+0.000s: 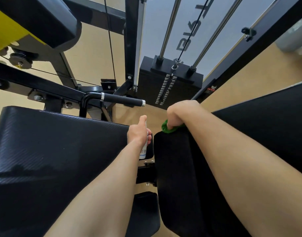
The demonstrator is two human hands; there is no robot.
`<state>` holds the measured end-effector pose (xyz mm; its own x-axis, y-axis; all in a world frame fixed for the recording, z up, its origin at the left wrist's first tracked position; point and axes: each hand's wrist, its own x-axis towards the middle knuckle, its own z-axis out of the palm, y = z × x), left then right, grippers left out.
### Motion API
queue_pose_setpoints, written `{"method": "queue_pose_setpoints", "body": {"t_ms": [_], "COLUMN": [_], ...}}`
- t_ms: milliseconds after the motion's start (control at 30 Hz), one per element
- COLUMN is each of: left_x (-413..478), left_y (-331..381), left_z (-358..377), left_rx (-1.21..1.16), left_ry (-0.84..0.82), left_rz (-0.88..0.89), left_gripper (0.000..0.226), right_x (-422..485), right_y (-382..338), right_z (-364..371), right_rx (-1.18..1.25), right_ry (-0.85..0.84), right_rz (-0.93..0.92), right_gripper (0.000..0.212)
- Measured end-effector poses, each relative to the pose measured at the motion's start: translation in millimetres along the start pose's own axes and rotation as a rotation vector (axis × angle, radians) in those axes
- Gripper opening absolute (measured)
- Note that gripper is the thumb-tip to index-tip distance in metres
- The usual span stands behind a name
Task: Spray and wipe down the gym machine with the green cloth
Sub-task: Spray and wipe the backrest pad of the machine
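My right hand (179, 113) grips the green cloth (167, 128) and presses it on the far end of a narrow black pad (174, 159) of the gym machine. Only a small bunch of the cloth shows under my fingers. My left hand (139, 133) holds a small white spray bottle (144, 149) upright, thumb up at its top, between the wide black seat pad (57, 147) on the left and the narrow pad.
A black handle bar with silver rings (121, 99) sticks out ahead of my left hand. The weight stack (169, 82) with chrome guide rods stands beyond my right hand. Another black pad (270, 120) lies at right, and the floor is tan.
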<state>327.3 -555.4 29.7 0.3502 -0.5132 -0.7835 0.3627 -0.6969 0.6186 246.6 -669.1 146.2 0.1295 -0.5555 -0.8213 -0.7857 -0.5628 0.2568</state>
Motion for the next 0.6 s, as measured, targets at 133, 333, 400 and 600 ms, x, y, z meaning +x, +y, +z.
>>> {"method": "queue_pose_setpoints", "body": {"t_ms": [133, 333, 400, 600], "left_x": [-9, -4, -7, -43], "left_y": [1, -8, -15, -35], "left_z": [6, -6, -14, -29], "left_rx": [-0.016, -0.049, -0.036, 0.032], "left_ry": [-0.004, 0.012, 0.027, 0.097], "left_rz": [0.022, 0.074, 0.078, 0.125], "left_gripper": [0.059, 0.061, 0.06, 0.061], "right_x": [-4, 4, 3, -37], "right_y": [4, -51, -64, -69], "right_z": [-2, 45, 58, 92], "right_rx": [-0.038, -0.164, -0.182, -0.199], "right_ry": [-0.038, 0.204, 0.294, 0.501], "right_rz": [0.039, -0.086, -0.089, -0.124], "right_gripper": [0.05, 0.027, 0.025, 0.022]}}
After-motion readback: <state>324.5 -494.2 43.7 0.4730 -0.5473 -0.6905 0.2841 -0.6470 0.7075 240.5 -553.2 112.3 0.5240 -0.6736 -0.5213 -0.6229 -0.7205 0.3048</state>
